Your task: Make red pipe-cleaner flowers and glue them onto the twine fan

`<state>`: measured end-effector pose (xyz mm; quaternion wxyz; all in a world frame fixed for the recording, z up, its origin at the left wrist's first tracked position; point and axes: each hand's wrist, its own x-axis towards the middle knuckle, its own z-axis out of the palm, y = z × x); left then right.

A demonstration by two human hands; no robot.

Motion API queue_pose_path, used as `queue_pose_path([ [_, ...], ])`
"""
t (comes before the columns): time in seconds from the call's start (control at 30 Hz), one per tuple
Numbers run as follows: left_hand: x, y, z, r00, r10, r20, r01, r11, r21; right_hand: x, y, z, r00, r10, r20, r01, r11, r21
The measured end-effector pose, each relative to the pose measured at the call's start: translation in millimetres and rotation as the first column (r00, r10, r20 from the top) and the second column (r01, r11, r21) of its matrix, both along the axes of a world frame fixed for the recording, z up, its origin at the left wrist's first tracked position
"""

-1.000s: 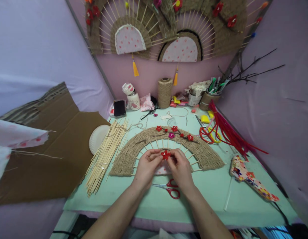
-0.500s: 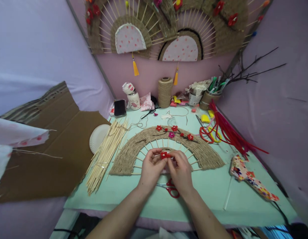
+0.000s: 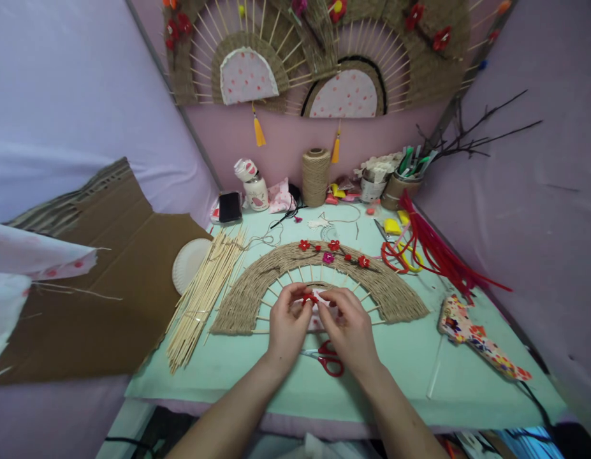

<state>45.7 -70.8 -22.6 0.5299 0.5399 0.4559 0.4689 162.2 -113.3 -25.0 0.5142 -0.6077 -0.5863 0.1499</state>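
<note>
My left hand (image 3: 290, 319) pinches a small red flower (image 3: 308, 298) between thumb and fingertips, above the middle of a twine-woven fan (image 3: 242, 299). Close beside it, my right hand (image 3: 345, 322) has thumb and fingers pressed together. A pale bit shows between the two hands; I cannot tell whether the right fingers hold it. The fan lies flat, with bare sticks showing inside its woven band. Red flowers and one magenta flower (image 3: 328, 257) sit along a thin dark twig on its upper edge. Red-handled scissors (image 3: 331, 366) lie below, partly covered by my right hand.
Left of the fan are a bundle of thin sticks (image 3: 204, 299), a paper plate (image 3: 187, 264) and cardboard (image 3: 99, 274). A twine spool (image 3: 316, 178) stands behind. On the right lie red pipe cleaners (image 3: 433, 248) and a flower-patterned glue gun (image 3: 481, 341).
The red flower has turned in my fingers, from facing up to tilted, and moved slightly left. A pale bit now shows beside it. The view has shifted slightly.
</note>
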Motion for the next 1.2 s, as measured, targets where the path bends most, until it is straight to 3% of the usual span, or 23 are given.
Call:
queue_pose_path([
  [0.3,-4.0,-4.6,-6.7,0.976,-0.040,-0.212,0.086,0.974,0.212,3.4,0.4,5.2,0.996,0.023,0.085,-0.021,0.999,-0.024],
  [0.5,-4.2,-2.5,-6.5,0.865,-0.018,-0.502,0.248,0.885,0.395,3.2,-1.0,15.1,0.921,-0.018,0.389,0.059,0.994,-0.094],
  [0.6,-1.9,-1.9,-3.0,0.828,-0.006,-0.560,0.307,0.841,0.445,2.8,-1.1,17.6,0.877,-0.045,0.478,0.099,0.991,-0.087],
  [0.7,-0.8,-1.8,-1.7,0.831,-0.020,-0.556,0.320,0.835,0.447,2.8,-0.6,17.1,0.871,-0.046,0.489,0.104,0.990,-0.092],
  [0.83,-1.8,0.6,-2.5,0.878,-0.082,-0.472,0.258,0.911,0.321,2.5,-3.9,20.0,0.912,-0.007,0.411,0.064,0.990,-0.125],
  [0.97,-3.8,11.3,0.6,0.970,-0.118,-0.212,0.131,0.990,0.047,21.9,-18.6,27.4,0.944,-0.025,0.329,0.069,0.990,-0.125],
  [1.1,-6.4,29.4,6.9,0.996,-0.086,0.005,0.086,0.988,-0.132,84.2,-48.4,24.2,0.872,-0.213,0.442,0.290,0.950,-0.116],
  [1.2,-7.7,40.5,12.0,0.992,-0.069,0.104,0.090,0.973,-0.212,140.8,-76.7,12.6,0.747,-0.270,0.608,0.504,0.826,-0.252],
])
